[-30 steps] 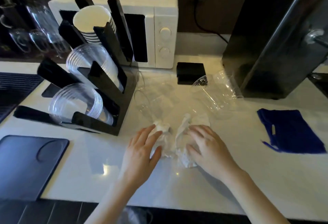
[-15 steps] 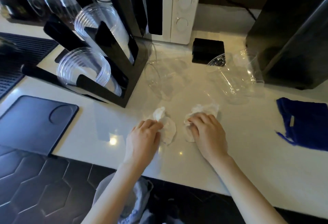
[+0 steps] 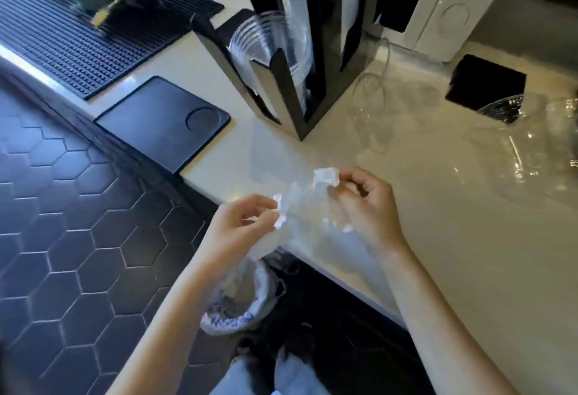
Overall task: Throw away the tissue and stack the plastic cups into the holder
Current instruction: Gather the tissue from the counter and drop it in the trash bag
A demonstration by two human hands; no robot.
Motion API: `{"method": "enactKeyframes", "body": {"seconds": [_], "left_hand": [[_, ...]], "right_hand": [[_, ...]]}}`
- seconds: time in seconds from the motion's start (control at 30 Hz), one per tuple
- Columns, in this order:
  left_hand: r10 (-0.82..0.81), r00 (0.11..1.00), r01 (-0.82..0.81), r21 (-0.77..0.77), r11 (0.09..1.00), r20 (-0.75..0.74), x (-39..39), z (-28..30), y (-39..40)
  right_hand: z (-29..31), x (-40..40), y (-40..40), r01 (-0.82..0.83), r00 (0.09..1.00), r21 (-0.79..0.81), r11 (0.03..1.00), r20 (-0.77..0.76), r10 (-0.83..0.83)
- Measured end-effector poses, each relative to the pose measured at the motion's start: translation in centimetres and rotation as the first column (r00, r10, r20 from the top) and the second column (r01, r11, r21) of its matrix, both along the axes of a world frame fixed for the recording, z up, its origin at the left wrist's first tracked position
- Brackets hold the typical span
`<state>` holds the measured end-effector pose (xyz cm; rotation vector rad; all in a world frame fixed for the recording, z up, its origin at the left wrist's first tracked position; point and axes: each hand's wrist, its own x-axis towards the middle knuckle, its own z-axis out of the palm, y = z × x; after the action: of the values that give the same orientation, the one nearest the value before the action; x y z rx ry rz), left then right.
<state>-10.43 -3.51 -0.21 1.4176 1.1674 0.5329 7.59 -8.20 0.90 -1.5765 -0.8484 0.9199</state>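
Note:
My left hand pinches a crumpled white tissue above the counter's front edge. My right hand grips a second white tissue just right of it; both wads are blurred. Below the hands, on the floor, a bin lined with a white bag stands open. The black cup holder stands behind, with clear cups stacked in its slots. Loose clear plastic cups lie on the white counter: one beside the holder, others at the right edge.
A black tray sits at the counter's left end, with a ribbed black mat beyond it. A white microwave and a small black box stand at the back. Dark hexagon floor tiles lie to the left.
Both hands have lifted the tissues off the counter and drawn them back to the front edge above the bin. The view has swung down and left.

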Motion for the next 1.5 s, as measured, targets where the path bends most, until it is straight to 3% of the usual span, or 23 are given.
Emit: {"method": "enactKeyframes", "body": {"seconds": [0.17, 0.27, 0.4, 0.57, 0.83, 0.97, 1.2, 1.27, 1.5], "left_hand": [[0.204, 0.979, -0.196, -0.214, 0.957, 0.017, -6.9, -2.6, -1.9], [0.352, 0.933, -0.359, -0.275, 0.892, -0.074, -11.2, -6.3, -3.9], [0.449, 0.879, -0.478, -0.318, 0.819, -0.163, -15.9, -11.1, -5.9], [0.427, 0.864, -0.501, -0.37, 0.782, -0.267, -19.7, -17.0, -6.5], [0.414, 0.821, -0.56, -0.416, 0.716, -0.393, -21.6, -27.9, -5.1], [0.426, 0.819, -0.57, -0.463, 0.679, -0.384, -21.2, -34.3, -4.7], [0.377, 0.825, -0.557, -0.494, 0.668, -0.422, -20.1, -49.0, -2.4], [0.375, 0.827, -0.555, -0.503, 0.662, -0.419, -19.6, -52.9, -1.6], [0.26, 0.841, -0.478, -0.429, 0.766, -0.474, -17.9, -63.8, 1.0]], "right_hand": [[0.7, -6.4, 0.5, -0.16, 0.942, 0.02, 0.987, -0.297, 0.159], [-0.8, -11.1, 0.7, -0.279, 0.897, -0.024, 0.96, -0.364, 0.252], [-5.3, -16.5, 0.4, -0.404, 0.894, -0.171, 0.899, -0.282, 0.348], [-13.6, -20.2, -0.2, -0.358, 0.931, -0.388, 0.85, -0.215, 0.294], [-27.4, -21.4, 0.9, -0.309, 0.912, -0.653, 0.692, 0.004, 0.411], [-35.4, -21.3, 2.2, -0.261, 0.897, -0.716, 0.648, 0.068, 0.437], [-50.9, -22.0, 5.1, -0.238, 0.882, -0.707, 0.666, 0.131, 0.453], [-55.5, -22.1, 5.5, -0.278, 0.823, -0.712, 0.645, 0.169, 0.542], [-67.7, -23.2, 7.7, -0.391, 0.552, -0.788, 0.475, 0.212, 0.806]]}}
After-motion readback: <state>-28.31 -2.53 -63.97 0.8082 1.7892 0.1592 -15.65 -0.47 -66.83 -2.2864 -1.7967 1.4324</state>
